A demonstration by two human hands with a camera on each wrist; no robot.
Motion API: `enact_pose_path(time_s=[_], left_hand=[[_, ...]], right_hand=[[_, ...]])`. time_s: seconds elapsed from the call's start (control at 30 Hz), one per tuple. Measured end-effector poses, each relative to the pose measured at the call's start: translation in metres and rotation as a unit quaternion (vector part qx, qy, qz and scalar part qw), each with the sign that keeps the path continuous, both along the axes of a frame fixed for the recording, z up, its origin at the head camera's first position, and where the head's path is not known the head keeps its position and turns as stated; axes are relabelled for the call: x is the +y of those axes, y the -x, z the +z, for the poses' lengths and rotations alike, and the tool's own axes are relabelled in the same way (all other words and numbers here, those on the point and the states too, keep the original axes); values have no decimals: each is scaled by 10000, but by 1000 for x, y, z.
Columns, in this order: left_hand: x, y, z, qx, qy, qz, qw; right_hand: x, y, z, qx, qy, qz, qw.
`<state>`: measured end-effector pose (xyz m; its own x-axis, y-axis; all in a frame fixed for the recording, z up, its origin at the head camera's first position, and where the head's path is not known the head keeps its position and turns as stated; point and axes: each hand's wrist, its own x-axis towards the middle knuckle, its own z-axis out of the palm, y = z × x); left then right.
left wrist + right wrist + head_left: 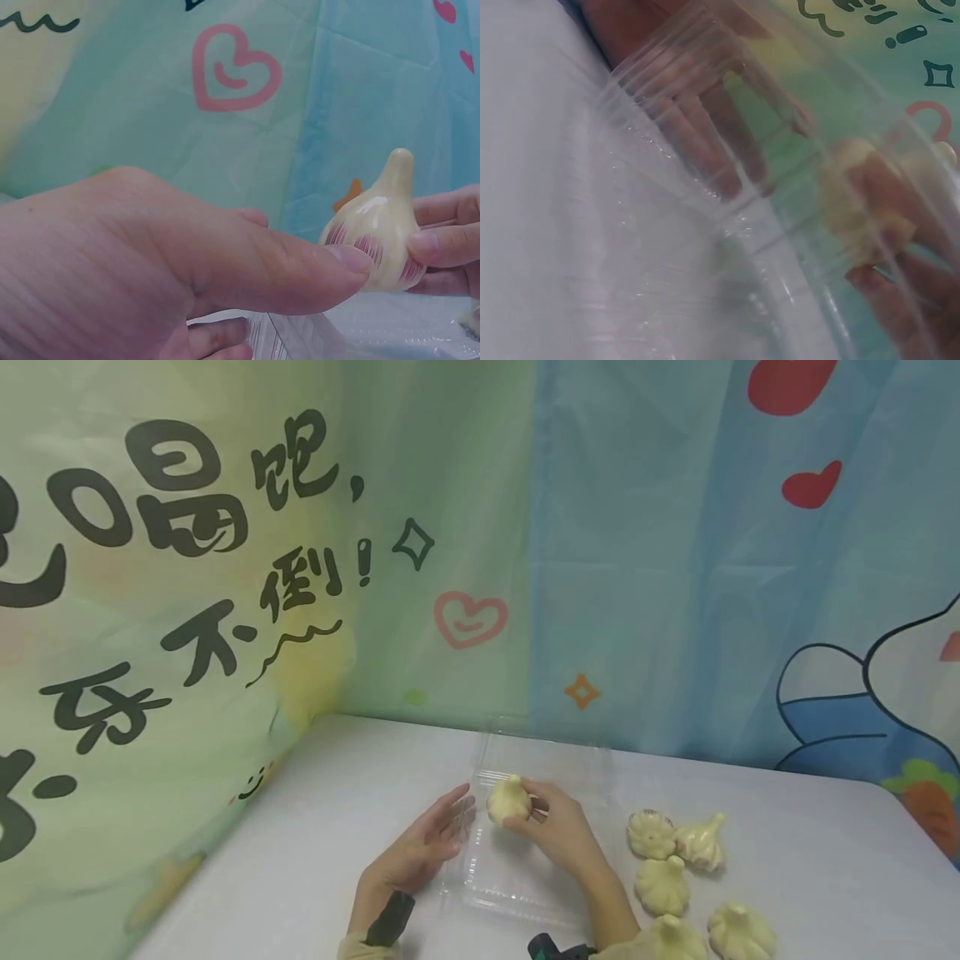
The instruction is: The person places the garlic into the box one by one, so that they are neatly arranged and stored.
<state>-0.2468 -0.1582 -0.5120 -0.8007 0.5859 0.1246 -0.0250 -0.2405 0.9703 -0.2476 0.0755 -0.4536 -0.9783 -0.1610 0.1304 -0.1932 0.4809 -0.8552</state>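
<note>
A pale garlic bulb [508, 802] is pinched between the thumb and fingers of my right hand [558, 828], stem upward, over a clear plastic box [517, 881]. Purple streaks show on the side of that garlic bulb [379, 240] in the left wrist view. My left hand [422, 850] holds nothing; its fingers extend along the box's left wall, with the thumb apart from them. In the right wrist view, the left hand [705, 127] appears through the clear plastic, which also overlaps the held bulb. The box's transparent lid [551, 747] lies back behind it.
Several more garlic bulbs [662, 885] lie on the white table [817, 852] to the right of the box, near the right forearm. A printed curtain [630, 610] hangs behind the table and along its left side.
</note>
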Motion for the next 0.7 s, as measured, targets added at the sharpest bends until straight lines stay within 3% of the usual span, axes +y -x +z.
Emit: enact_pose_path(time_s=[0.7], left_hand=[[2,0,1,-118,308,167,9993]], right_hand=[[-2,2,-11,38,-685,221,9974]])
